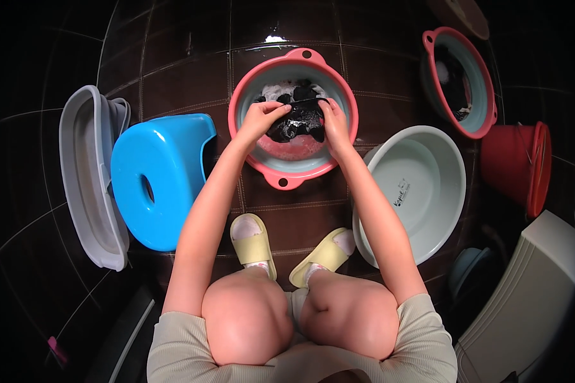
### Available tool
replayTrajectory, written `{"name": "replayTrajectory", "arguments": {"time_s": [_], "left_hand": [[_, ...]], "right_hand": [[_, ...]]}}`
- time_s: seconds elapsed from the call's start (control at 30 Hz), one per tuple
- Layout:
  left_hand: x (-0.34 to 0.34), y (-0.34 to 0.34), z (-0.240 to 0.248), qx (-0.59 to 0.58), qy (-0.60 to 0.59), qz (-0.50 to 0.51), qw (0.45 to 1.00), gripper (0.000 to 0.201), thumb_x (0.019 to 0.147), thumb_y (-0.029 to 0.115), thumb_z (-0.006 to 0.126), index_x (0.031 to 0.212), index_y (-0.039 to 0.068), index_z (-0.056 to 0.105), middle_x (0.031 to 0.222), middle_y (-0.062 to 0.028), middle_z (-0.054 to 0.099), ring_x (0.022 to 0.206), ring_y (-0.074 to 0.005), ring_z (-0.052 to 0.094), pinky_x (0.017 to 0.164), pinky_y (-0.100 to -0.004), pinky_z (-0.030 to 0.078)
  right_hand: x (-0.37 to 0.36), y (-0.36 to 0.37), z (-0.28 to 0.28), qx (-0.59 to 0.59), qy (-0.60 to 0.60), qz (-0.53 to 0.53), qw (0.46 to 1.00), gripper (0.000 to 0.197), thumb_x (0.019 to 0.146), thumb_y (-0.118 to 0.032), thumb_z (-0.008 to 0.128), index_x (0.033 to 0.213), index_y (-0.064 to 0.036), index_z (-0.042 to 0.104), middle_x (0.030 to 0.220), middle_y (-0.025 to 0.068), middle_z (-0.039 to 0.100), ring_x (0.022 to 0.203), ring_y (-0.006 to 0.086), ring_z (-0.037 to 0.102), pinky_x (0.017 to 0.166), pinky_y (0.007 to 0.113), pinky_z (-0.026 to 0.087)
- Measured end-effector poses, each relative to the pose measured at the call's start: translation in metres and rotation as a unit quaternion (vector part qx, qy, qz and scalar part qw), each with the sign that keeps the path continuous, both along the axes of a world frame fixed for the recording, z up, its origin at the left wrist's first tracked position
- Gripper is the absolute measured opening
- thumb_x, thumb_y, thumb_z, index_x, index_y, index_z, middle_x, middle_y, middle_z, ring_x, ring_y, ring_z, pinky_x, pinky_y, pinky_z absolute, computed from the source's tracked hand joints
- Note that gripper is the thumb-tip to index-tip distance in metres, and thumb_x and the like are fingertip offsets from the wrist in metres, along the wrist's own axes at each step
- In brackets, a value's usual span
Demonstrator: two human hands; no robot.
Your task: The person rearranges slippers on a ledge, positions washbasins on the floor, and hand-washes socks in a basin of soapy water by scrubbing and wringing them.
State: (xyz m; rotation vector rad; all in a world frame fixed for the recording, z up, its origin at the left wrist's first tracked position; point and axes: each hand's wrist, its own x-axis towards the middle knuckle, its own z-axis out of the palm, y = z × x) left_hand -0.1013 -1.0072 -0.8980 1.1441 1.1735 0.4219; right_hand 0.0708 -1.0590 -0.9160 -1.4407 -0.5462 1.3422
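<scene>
- Dark brown tiled floor [185,83], wet and shiny, with basins set all around a squatting person in yellow slippers [254,242].
- Straight ahead of the slippers sits the pink basin [281,175], grey-blue inside, with soapy water in it.
- In the pink basin lies a black cloth [298,118], soaked, bunched and wrinkled, with white suds behind it.
- Left hand [262,118] is clenched on the near-left part of the cloth; right hand [334,121] is gripping its right part, and a thin strip of the cloth stretches between them.
- To do the rubbing well, it seems best to keep both grips tight, work the cloth against itself low in the basin, and turn it so fresh parts meet the suds without splashing over the rim.
- Left of the pink basin stands a blue stool [156,179], and beyond that a grey tub [86,179] on its side.
- Right of the pink basin is a pale empty basin [421,191]; farther right another pink basin [476,80] leans with dark things inside, next to a red bucket [517,166].
</scene>
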Motion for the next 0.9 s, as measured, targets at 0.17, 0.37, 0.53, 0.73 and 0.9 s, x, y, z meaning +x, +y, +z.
{"name": "replayTrajectory", "arguments": {"time_s": [0.17,0.37,0.53,0.73,0.9], "left_hand": [[0.013,-0.003,0.004,-0.074,-0.116,0.104,0.985,0.025,0.083,0.025,0.054,0.080,0.002,0.060,0.070,0.0004,0.058,0.061,-0.0061,0.052,0.056,-0.0191,0.040],[0.041,-0.018,-0.011,0.122,0.002,0.191,0.974,0.036,0.086,0.026,0.046,0.068,-0.004,0.053,0.051,-0.0114,0.048,0.049,-0.0118,0.043,0.049,-0.0317,0.036],[0.071,-0.034,0.023,0.180,0.073,0.172,0.966,0.043,0.087,0.027,0.035,0.069,-0.006,0.056,0.065,-0.0250,0.055,0.066,-0.0397,0.056,0.059,-0.0439,0.040],[0.061,-0.028,0.021,0.194,0.080,0.118,0.971,0.043,0.087,0.026,0.034,0.070,-0.007,0.055,0.067,-0.0256,0.055,0.067,-0.0396,0.056,0.061,-0.0445,0.041],[0.043,-0.009,0.022,0.051,0.081,0.129,0.987,0.044,0.087,0.026,0.033,0.070,-0.006,0.056,0.067,-0.0243,0.057,0.068,-0.0388,0.056,0.063,-0.0420,0.041]], "right_hand": [[-0.010,0.004,0.012,0.022,-0.055,0.016,0.998,0.017,0.082,-0.019,0.056,0.079,-0.0027,0.055,0.067,-0.0030,0.052,0.059,0.0056,0.045,0.053,0.021,0.036],[-0.049,-0.003,0.035,0.095,-0.259,0.001,0.961,0.028,0.075,-0.021,0.061,0.065,0.0009,0.047,0.053,0.0074,0.044,0.051,0.0096,0.036,0.048,0.029,0.034],[-0.028,0.015,0.037,0.050,-0.196,-0.006,0.979,0.031,0.083,-0.023,0.049,0.069,0.0046,0.052,0.055,0.0125,0.053,0.050,0.0130,0.044,0.050,0.032,0.037],[-0.033,0.009,0.047,0.027,-0.202,0.052,0.978,0.034,0.085,-0.025,0.045,0.076,0.0049,0.057,0.061,0.0164,0.057,0.059,0.0167,0.055,0.056,0.032,0.042],[-0.062,-0.010,0.053,0.070,-0.264,0.022,0.962,0.038,0.086,-0.028,0.042,0.069,0.0041,0.054,0.061,0.0211,0.055,0.058,0.0345,0.055,0.054,0.040,0.039]]}}
